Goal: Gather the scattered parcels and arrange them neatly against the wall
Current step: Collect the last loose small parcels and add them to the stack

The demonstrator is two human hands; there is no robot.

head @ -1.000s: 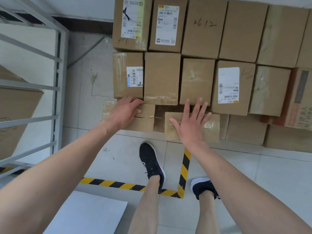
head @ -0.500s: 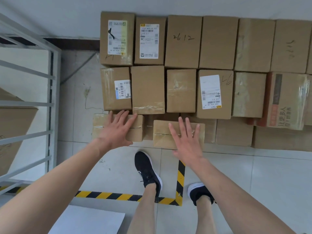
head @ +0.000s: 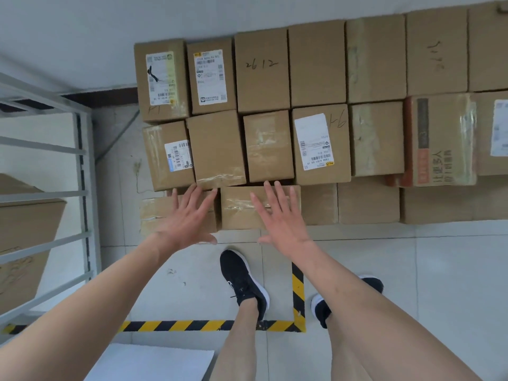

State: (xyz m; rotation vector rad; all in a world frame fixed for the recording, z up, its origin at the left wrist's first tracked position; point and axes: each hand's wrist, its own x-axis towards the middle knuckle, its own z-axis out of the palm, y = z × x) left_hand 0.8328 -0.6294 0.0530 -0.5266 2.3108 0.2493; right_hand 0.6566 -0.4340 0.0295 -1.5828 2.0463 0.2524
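Head camera is looking down at my two bare arms reaching toward brown cardboard parcels point(head: 316, 64) stacked in rows against a white wall point(head: 82, 37). My left hand point(head: 189, 215) is spread flat, fingers released and grasping nothing, over a low brown cardboard box with clear tape point(head: 156, 213) at the left end of the nearest row. My right hand point(head: 280, 215) is likewise spread and released, over the neighbouring low taped brown box point(head: 239, 207), which is sitting just beside the first. I cannot tell whether either palm is pressing on its box. Behind them, taller brown boxes are standing side by side, several carrying white shipping labels point(head: 313, 141), one marked 2612 in pen point(head: 261, 64). Below my hands, my two black sneakers with white soles point(head: 244, 281) are standing on a pale tiled floor point(head: 439, 270), near yellow-and-black striped floor tape point(head: 298, 295). At the left, a grey metal rack point(head: 82, 174) is holding a large cardboard box point(head: 24, 229).
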